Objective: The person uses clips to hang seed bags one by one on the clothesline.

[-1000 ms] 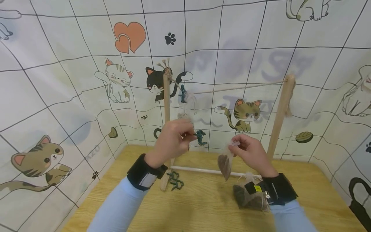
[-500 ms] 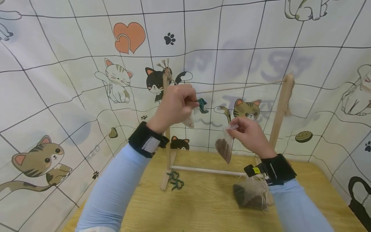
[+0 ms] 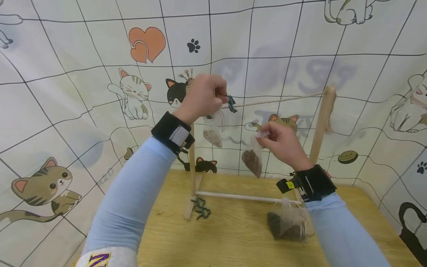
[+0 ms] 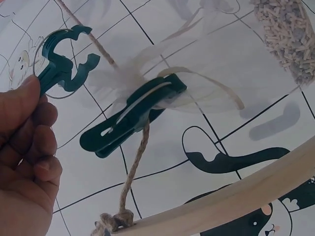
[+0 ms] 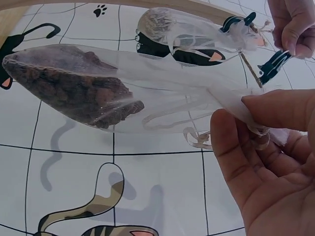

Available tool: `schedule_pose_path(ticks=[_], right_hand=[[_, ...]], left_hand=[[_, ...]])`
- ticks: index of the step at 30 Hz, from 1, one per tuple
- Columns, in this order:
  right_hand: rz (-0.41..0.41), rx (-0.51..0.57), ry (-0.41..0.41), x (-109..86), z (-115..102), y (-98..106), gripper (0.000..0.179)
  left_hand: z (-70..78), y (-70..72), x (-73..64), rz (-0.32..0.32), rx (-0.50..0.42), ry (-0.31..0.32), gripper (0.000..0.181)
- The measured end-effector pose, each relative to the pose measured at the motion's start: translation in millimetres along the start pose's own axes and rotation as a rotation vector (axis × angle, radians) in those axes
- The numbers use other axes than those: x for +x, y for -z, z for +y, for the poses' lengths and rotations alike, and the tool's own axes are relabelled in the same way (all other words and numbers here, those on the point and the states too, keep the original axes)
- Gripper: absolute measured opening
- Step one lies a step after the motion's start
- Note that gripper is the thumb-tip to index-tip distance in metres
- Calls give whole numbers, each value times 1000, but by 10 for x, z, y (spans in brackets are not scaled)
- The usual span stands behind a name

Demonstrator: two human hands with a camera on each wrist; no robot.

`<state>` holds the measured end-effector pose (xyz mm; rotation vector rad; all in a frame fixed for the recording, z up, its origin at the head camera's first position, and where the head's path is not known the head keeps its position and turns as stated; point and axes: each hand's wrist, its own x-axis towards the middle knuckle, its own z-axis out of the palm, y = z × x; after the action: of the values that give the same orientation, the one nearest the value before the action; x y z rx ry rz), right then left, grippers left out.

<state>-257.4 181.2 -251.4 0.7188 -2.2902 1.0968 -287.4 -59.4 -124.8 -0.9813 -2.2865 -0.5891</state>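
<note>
My left hand (image 3: pixel 205 94) squeezes a green clip (image 4: pixel 64 64) by its handles, its mouth spread wide. In the head view this clip overlaps the rope (image 3: pixel 277 100) strung between two wooden posts. Left of it, a second green clip (image 4: pixel 133 115) pins a sheer drawstring pouch (image 3: pixel 212 137) of pale pellets to the rope, partly behind the left hand. My right hand (image 3: pixel 283 144) pinches the gathered top of another sheer pouch (image 5: pixel 74 88), with dark brown chunks in its pointed bottom. That pouch hangs below the rope, to the right of the pellet pouch.
Several loose green clips (image 3: pixel 201 208) lie by the foot of the left post (image 3: pixel 192 163). A fuller mesh bag (image 3: pixel 288 224) sits on the wooden table (image 3: pixel 227 237) near the right post (image 3: pixel 321 126). A white bar (image 3: pixel 238 197) joins the posts low down.
My left hand has risen with the clip from below the hanging pouch to rope height. My right hand has lifted its pouch up and a little left.
</note>
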Motion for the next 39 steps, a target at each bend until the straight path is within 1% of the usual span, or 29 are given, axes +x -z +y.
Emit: schedule_pose_path(ticks=[4,8,10,13,17,21,27,30,34,39], right_hand=[[28,-58,58,94,-38,7,12],[52,-123,83,192,-91,28,13],[60,-144,91,245,-127,45,14],[62,-145,105,327,-189,66,13],[65,-138,105,408,-254,66,11],[96,-125,113,479,-264,22,11],[145,-86,173,580,-267,-54,8],[158,-79,171,607,-279,-69,9],[157,-59,164,623,-317,-82,10],[170,-58,178,639,-355,-105,8]], left_hand=[[-35,2,75,-58,-38,73,16],[-82,8,143,-115,-71,143,15],[-104,10,170,-141,-77,165,15],[-129,8,198,-175,-88,185,14],[-149,-4,210,-218,-119,169,13],[-153,-30,205,-243,-140,138,14],[-171,-64,208,-255,-154,126,14],[-173,-65,211,-257,-144,110,14],[-159,-62,214,-256,-136,93,14],[-125,-67,219,-258,-123,83,15]])
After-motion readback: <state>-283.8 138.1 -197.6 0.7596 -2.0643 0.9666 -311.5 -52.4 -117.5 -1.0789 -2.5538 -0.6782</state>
